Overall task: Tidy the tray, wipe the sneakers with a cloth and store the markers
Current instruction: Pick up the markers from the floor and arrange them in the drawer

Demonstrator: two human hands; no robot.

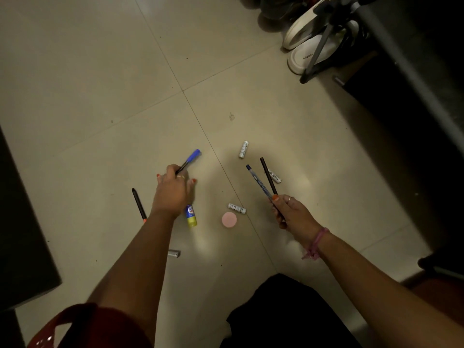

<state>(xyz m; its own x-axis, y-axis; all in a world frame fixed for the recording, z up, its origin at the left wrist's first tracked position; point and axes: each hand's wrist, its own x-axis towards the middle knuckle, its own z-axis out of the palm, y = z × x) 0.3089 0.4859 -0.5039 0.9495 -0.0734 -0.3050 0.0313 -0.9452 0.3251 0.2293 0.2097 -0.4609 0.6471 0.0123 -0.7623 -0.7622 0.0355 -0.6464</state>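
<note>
Blue-capped marker [190, 160], slim dark barrel, pinched in the curled fingers of the left hand [173, 189] above the tiled floor [100, 84], cap end pointing up and away to the right, long axis diagonal. Two more held together in the right hand's [293, 213] closed grip: a blue pen [258, 182] and a dark pencil-like marker [268, 175], both slanting up-left, fanned slightly apart. Lying on the floor left of the left wrist, another dark marker [138, 205], nearly upright in view. Scattered between and around the hands: white batteries [243, 149], a pink round disc [229, 219], a blue-yellow glue stick [191, 216]. Far top right, white sneakers [305, 52]
</note>
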